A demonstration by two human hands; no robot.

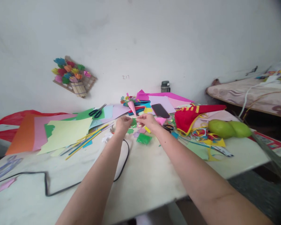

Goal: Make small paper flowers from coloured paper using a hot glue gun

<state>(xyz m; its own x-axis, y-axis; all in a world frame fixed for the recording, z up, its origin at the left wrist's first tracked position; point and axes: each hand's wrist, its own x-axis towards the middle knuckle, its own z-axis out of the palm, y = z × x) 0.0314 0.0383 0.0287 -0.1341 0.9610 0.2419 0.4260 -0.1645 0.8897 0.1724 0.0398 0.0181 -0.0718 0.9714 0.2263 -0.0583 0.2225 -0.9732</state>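
Observation:
Both of my arms reach forward over the table to a small green paper piece [134,122]. My left hand [123,124] pinches its left side, and my right hand [147,120] pinches its right side. Just beyond my fingers lies a pink paper cone [131,107] beside a cluster of small colourful paper shapes [126,99]. Below my hands are loose green paper cutouts [130,131], a yellow piece [147,129] and a clear packet with bright green contents [144,138]. Dark-handled scissors [168,127] lie partly behind my right wrist.
Coloured paper sheets [65,134], paper strips [86,142] and another pair of scissors [97,111] lie left. A phone [160,111], red cloth [186,120] and green gourd-shaped object [229,128] are right. A black cable [63,188] crosses the white table [150,181].

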